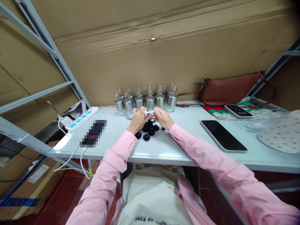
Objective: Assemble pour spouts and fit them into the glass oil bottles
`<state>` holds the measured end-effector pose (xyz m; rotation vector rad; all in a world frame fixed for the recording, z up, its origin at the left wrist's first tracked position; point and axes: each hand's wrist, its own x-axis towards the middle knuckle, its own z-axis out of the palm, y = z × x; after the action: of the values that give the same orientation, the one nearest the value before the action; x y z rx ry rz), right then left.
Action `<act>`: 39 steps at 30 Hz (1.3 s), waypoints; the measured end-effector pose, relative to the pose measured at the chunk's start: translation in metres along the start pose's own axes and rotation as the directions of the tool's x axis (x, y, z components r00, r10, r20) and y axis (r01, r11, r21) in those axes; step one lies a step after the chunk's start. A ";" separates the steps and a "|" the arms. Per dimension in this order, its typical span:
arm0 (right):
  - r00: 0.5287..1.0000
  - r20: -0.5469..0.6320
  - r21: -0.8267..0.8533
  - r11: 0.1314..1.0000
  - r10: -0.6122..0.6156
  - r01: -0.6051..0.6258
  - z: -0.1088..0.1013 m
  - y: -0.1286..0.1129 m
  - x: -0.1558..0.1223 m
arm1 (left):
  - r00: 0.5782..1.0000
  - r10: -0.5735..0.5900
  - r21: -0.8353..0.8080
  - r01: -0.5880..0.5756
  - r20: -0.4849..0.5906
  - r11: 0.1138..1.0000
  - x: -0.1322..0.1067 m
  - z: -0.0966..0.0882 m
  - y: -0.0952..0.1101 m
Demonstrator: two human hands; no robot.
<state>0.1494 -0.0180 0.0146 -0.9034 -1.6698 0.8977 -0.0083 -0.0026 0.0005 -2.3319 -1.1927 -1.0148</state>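
Observation:
My left hand (137, 119) and my right hand (163, 117) meet over the white table (164, 147), both closed on one small silver and glass bottle part (148, 112) held sideways between them. Just below my hands lies a cluster of several small black caps (148, 129). Behind my hands stands a row of several small bottles with silver collars (145, 99), close to the cardboard wall.
A white power strip (82, 118) with cables lies at the left, a blurred dark object (93, 132) beside it. A black tablet (222, 135), a smaller phone (238, 111), a brown bag (228, 89) and a dotted round item (282, 134) sit on the right. A cloth bag (152, 193) hangs below.

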 end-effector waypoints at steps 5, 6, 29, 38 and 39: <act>0.962 0.214 0.224 0.950 0.169 -0.216 0.000 -0.005 0.002 | 0.998 0.017 -0.016 -0.017 -0.055 1.000 0.000 -0.007 0.000; 0.946 0.260 0.246 0.934 0.193 -0.258 0.000 -0.007 0.002 | 0.998 0.014 -0.020 -0.015 -0.062 1.000 0.000 -0.009 0.000; 0.566 0.603 0.131 0.630 0.562 -0.765 -0.020 -0.016 0.002 | 0.981 -0.015 -0.065 0.002 -0.195 0.998 -0.001 -0.013 0.004; 0.825 0.342 0.243 0.805 0.450 -0.541 -0.056 -0.008 0.013 | 0.948 -0.144 -0.204 0.087 -0.284 0.975 0.001 -0.013 -0.002; 0.829 0.304 0.210 0.816 0.468 -0.538 -0.060 -0.004 0.014 | 0.949 -0.145 -0.215 0.086 -0.279 0.973 0.001 -0.013 -0.002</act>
<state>0.2034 0.0012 0.0382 -1.0908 -1.4522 1.6319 -0.0150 -0.0086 0.0102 -2.1705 -1.1655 -1.5268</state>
